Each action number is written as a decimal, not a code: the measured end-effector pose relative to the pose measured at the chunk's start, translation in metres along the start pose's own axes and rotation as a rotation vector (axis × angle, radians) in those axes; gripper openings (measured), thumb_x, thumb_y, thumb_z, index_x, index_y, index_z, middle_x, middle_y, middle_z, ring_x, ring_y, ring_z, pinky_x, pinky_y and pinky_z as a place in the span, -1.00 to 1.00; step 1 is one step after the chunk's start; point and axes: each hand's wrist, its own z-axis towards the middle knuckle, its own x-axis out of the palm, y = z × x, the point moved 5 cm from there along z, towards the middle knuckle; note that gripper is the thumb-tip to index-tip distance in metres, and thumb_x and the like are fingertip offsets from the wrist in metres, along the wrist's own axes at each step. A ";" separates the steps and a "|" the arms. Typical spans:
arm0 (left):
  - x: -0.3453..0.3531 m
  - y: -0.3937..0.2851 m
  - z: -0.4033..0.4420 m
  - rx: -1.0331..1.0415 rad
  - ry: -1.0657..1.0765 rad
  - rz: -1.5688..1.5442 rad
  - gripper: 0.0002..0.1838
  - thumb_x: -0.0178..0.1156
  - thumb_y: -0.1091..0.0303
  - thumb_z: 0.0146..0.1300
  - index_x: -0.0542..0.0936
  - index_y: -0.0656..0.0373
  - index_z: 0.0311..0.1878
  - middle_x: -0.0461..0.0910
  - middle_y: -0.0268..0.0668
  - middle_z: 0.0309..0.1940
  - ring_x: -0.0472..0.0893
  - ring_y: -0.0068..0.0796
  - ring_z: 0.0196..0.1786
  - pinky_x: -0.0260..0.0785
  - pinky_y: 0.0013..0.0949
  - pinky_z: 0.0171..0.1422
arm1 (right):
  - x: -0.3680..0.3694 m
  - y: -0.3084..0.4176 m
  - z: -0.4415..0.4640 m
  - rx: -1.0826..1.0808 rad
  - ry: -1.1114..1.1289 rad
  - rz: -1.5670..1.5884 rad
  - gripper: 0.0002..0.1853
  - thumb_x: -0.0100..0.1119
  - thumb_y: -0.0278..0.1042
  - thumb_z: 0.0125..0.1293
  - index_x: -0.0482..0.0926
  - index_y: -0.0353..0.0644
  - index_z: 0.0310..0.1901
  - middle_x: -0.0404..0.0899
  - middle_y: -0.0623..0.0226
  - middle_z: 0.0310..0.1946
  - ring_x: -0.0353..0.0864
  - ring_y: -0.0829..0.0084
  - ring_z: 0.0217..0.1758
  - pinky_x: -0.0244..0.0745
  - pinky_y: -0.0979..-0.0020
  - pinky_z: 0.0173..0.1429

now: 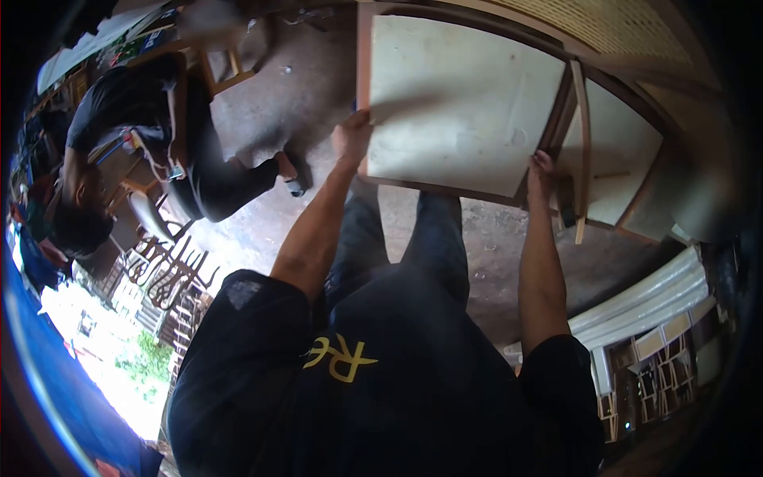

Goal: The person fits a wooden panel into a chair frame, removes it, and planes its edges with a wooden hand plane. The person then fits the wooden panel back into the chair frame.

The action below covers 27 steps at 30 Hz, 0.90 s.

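A large pale panel (461, 103) with a brown wooden frame stretches out in front of me, above my legs. My left hand (352, 141) is closed on the frame's left edge near the lower corner. At the right edge, my right hand (541, 176) has its fingers wrapped round the brown frame. Just right of that hand, a thin wooden strip (584, 143) crosses a second pale panel (610, 151). The far edges of both panels meet a curved frame with woven mesh (604, 36).
At the left, another person (143, 143) in dark clothes sits bent over beside a wooden chair frame (230, 71). Curved wooden parts (171, 266) are stacked at the lower left. White wrapped lengths (648, 298) and small wooden frames (668, 374) stand at the lower right.
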 end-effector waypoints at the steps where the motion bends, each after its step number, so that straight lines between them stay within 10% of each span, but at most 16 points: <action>1: 0.006 0.016 -0.005 0.044 -0.015 0.076 -0.63 0.27 0.23 0.09 0.72 -0.07 0.02 0.74 -0.28 -0.13 0.70 -0.19 -0.02 0.53 -0.24 0.08 | -0.003 0.004 -0.007 -0.015 0.019 -0.175 -0.59 0.37 -0.37 0.22 0.58 -0.35 0.07 0.69 0.17 -0.08 0.66 0.37 0.02 0.49 0.41 0.18; 4: 0.023 0.053 -0.021 -0.038 -0.024 -0.102 -0.66 0.40 0.33 0.08 0.76 -0.01 -0.01 0.77 -0.29 -0.20 0.70 -0.61 -0.31 0.57 -0.47 -0.19 | -0.021 -0.012 -0.012 -0.081 0.084 -0.264 -0.66 0.32 -0.35 0.27 0.61 -0.31 0.04 0.73 0.19 -0.16 0.70 0.41 -0.04 0.54 0.44 0.10; 13: 0.032 0.067 -0.022 -0.222 -0.090 -0.201 -0.72 0.44 0.36 -0.01 0.79 0.05 -0.15 0.77 -0.30 -0.32 0.71 -0.51 -0.28 0.55 -0.40 -0.11 | -0.017 -0.019 -0.008 0.054 0.295 0.307 -0.50 0.34 -0.36 0.28 0.49 -0.38 0.21 0.62 0.11 0.06 0.60 0.38 0.11 0.48 0.47 0.18; 27: 0.030 0.051 -0.033 -0.165 -0.077 -0.341 -0.62 0.41 0.42 0.07 0.75 -0.02 0.02 0.77 -0.41 -0.23 0.67 -0.65 -0.32 0.54 -0.47 -0.39 | -0.018 -0.001 -0.012 -0.188 0.192 0.111 -0.58 0.31 -0.42 0.31 0.54 -0.34 0.18 0.64 0.11 0.06 0.62 0.38 0.11 0.48 0.45 0.21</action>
